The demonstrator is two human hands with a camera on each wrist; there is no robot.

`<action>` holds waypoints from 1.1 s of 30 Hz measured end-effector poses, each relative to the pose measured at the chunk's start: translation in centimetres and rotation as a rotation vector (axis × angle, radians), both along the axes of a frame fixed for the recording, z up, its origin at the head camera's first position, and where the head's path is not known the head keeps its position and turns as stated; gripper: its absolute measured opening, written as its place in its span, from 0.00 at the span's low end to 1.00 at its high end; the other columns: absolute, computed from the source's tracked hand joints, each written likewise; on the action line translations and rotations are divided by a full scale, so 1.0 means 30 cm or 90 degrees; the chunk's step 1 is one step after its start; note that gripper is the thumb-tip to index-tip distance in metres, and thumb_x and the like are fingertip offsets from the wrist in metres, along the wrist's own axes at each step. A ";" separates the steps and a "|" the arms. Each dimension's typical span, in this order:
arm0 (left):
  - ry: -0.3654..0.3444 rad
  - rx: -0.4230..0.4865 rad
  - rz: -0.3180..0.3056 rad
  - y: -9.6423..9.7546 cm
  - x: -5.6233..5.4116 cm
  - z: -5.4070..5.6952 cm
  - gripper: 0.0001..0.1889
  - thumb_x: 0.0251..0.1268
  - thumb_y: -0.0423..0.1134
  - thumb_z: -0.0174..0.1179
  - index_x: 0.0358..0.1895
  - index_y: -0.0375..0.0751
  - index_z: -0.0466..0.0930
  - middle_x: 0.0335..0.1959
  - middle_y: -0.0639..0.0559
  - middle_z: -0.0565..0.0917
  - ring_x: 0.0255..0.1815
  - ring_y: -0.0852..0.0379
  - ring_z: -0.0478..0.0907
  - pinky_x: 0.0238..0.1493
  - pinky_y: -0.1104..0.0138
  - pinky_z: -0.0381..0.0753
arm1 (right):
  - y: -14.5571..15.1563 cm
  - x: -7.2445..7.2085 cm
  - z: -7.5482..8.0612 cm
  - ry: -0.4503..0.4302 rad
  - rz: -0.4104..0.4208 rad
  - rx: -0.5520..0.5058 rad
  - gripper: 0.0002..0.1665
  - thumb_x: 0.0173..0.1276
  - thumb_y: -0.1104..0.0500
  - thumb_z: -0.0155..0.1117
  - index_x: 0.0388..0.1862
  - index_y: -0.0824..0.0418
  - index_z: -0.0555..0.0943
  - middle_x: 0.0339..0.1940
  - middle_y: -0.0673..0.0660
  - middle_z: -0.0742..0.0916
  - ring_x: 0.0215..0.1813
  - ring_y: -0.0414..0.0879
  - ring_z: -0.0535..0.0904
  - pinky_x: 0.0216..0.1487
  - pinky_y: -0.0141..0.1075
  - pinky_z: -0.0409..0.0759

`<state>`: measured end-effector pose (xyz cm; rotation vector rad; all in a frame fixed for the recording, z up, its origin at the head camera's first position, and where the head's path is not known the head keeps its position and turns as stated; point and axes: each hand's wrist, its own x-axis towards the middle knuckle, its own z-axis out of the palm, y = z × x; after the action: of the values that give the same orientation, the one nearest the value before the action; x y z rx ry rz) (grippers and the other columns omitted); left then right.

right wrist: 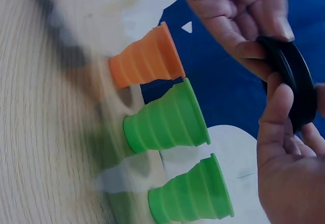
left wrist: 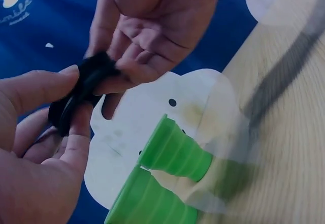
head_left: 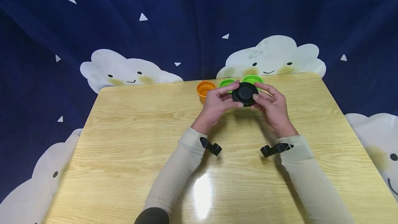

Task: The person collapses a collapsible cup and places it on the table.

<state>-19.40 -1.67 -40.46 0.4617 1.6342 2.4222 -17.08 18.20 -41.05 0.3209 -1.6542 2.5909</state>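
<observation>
Open tabletop near me, cups crowding the far edge

My left hand (head_left: 219,101) and right hand (head_left: 269,105) hold the black disc (head_left: 245,93) above the table (head_left: 130,141), and just beyond them the orange cup (head_left: 205,89) and two green cups (head_left: 252,78) stand in a tight row along the far edge, blocking any reach forward. The wood to either side and between my forearms lies free.

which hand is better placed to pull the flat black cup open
Probably the right hand: its thumb and fingers pinch the black disc's rim, while the left hand steadies the opposite edge.
</observation>
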 end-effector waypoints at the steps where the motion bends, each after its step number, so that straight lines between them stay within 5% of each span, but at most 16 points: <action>1: 0.003 -0.005 0.003 0.000 0.001 0.001 0.35 0.48 0.10 0.67 0.65 0.29 0.76 0.65 0.46 0.78 0.53 0.46 0.84 0.50 0.60 0.84 | 0.001 0.001 0.001 -0.004 0.006 -0.013 0.27 0.70 0.77 0.59 0.68 0.75 0.70 0.50 0.62 0.88 0.44 0.47 0.88 0.38 0.31 0.85; 9: 0.079 -0.063 0.068 0.010 0.003 -0.008 0.34 0.49 0.14 0.70 0.64 0.30 0.77 0.63 0.45 0.80 0.61 0.54 0.79 0.59 0.60 0.79 | 0.005 0.005 0.010 0.016 0.016 0.098 0.44 0.56 0.85 0.67 0.72 0.73 0.67 0.69 0.65 0.74 0.58 0.47 0.83 0.51 0.34 0.83; 20: 0.150 -0.126 0.127 0.034 0.007 -0.012 0.30 0.47 0.19 0.75 0.59 0.30 0.81 0.60 0.45 0.82 0.63 0.59 0.77 0.62 0.64 0.76 | 0.013 0.010 0.007 0.057 -0.105 0.232 0.40 0.53 0.80 0.74 0.67 0.68 0.76 0.58 0.64 0.84 0.49 0.45 0.84 0.53 0.31 0.81; 33: 0.198 -0.247 0.180 0.075 -0.001 -0.009 0.30 0.45 0.27 0.79 0.58 0.32 0.83 0.59 0.46 0.83 0.60 0.59 0.78 0.57 0.71 0.78 | 0.049 0.009 0.011 0.105 -0.194 0.407 0.35 0.54 0.73 0.79 0.63 0.62 0.82 0.60 0.61 0.84 0.52 0.41 0.83 0.59 0.34 0.78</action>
<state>-19.43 0.58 -40.72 0.5969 2.3837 2.2068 -16.80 19.67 -40.71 0.2640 -2.2164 1.7253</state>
